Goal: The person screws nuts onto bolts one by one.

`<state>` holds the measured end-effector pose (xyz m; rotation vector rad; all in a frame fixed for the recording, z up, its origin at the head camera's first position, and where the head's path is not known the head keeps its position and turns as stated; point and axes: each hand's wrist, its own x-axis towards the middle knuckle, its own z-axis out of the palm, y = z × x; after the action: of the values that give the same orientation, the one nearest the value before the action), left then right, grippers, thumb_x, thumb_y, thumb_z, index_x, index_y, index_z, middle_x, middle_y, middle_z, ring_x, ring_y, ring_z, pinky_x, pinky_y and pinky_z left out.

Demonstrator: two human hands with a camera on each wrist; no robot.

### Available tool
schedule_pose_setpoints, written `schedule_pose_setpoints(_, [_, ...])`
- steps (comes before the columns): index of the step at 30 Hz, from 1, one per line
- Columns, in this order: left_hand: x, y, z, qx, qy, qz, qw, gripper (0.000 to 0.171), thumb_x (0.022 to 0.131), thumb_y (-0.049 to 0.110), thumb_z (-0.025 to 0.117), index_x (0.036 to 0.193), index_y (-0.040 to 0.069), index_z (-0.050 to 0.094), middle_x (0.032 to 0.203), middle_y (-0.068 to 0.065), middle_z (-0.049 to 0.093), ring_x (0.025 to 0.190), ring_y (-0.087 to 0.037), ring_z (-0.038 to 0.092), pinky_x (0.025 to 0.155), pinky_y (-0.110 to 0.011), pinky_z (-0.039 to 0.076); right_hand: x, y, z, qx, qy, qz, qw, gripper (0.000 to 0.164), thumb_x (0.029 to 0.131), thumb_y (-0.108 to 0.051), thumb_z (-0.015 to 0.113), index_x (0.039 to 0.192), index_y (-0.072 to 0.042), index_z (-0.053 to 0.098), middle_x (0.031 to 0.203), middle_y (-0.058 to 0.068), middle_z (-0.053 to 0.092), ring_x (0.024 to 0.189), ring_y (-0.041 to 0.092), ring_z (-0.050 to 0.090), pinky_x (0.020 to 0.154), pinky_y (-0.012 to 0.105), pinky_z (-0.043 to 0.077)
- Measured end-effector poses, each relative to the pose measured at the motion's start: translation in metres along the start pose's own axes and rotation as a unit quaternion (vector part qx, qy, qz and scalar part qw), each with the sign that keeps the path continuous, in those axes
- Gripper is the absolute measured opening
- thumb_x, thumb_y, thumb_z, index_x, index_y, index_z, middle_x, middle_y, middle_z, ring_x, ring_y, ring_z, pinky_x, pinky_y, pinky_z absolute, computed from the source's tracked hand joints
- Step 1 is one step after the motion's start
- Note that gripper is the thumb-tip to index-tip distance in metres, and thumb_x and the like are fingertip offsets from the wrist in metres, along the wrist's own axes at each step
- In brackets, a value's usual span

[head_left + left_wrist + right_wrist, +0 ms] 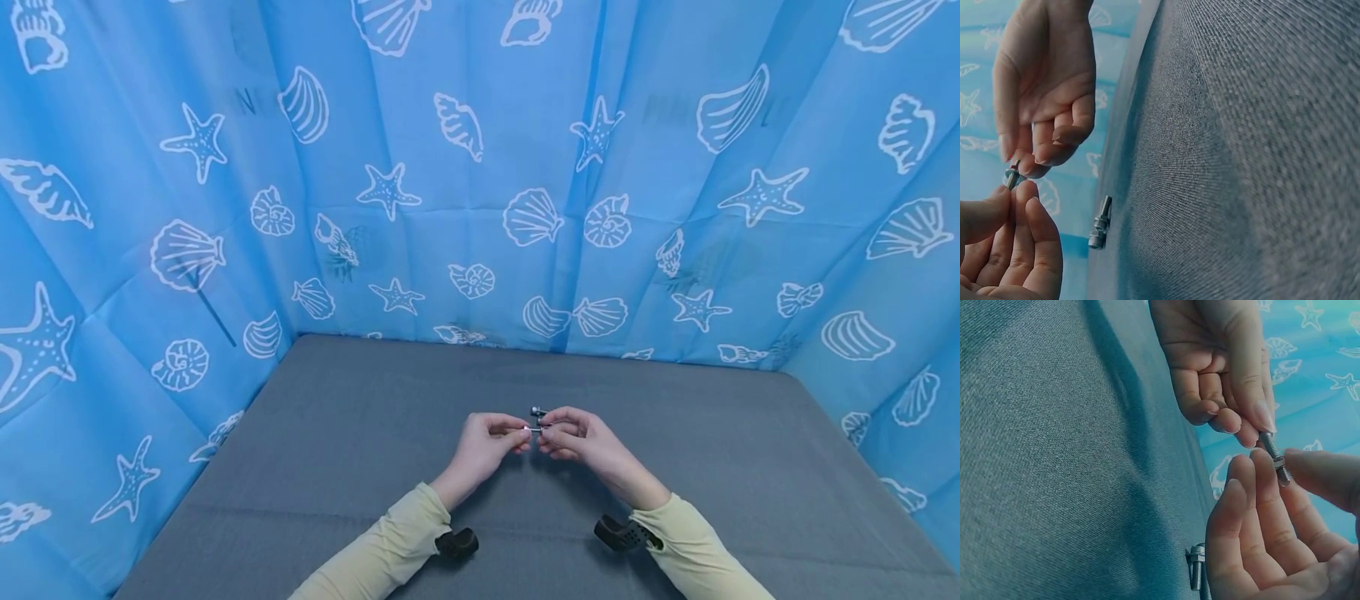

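A threaded metal bolt (1270, 445) spans the gap between the two hands, above the table. My left hand (486, 446) pinches one end of it between thumb and fingers. Near the other end sits a nut (1279, 462), and my right hand (588, 443) pinches there, its thumb and fingertips right at the nut. The bolt's tip shows just past the nut in the right wrist view. Beyond the hands, another bolt (1101, 222) with a nut on it lies on the table; in the head view the right fingers partly cover it.
Grey fabric covers the table (360, 417). Blue curtains (465, 192) printed with white shells and starfish stand along its back and sides. A black wrist device (457, 543) sits at the left sleeve and another black device (621, 532) at the right sleeve.
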<state>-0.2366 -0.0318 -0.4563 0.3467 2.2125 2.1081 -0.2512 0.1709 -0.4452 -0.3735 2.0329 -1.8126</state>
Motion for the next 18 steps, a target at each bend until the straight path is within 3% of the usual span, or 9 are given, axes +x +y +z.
schedule_pose_setpoints(4, [-0.001, 0.003, 0.001, 0.000, -0.003, -0.001, 1.0000, 0.015, 0.089, -0.001, 0.064, 0.100, -0.011, 0.069, 0.090, -0.019, 0.070, 0.086, -0.039, 0.068, 0.074, -0.046, 0.056, -0.001, 0.001, 0.000, -0.011, 0.002, -0.004, 1.000, 0.036, 0.095, -0.017, 0.061, 0.116, 0.010, 0.053, 0.104, 0.024, 0.065, 0.092, 0.025, 0.066, 0.083, 0.044, 0.054])
schedule_pose_setpoints(11, [0.003, -0.007, 0.002, 0.003, 0.005, 0.003, 1.0000, 0.018, 0.088, 0.005, 0.069, 0.100, -0.008, 0.070, 0.086, -0.011, 0.072, 0.078, -0.025, 0.071, 0.069, -0.035, 0.058, -0.001, 0.001, 0.000, -0.009, -0.011, 0.021, 1.000, 0.043, 0.101, -0.030, 0.051, 0.113, 0.011, 0.056, 0.092, 0.010, 0.068, 0.082, 0.016, 0.066, 0.074, 0.033, 0.056])
schedule_pose_setpoints(18, [0.004, -0.010, 0.000, 0.005, 0.003, -0.001, 1.0000, 0.012, 0.088, 0.007, 0.069, 0.096, -0.001, 0.072, 0.084, -0.006, 0.072, 0.077, -0.022, 0.071, 0.070, -0.036, 0.058, -0.003, 0.002, -0.001, 0.005, -0.021, -0.026, 0.999, 0.035, 0.097, -0.015, 0.058, 0.117, 0.012, 0.049, 0.101, 0.021, 0.066, 0.088, 0.019, 0.066, 0.079, 0.039, 0.056])
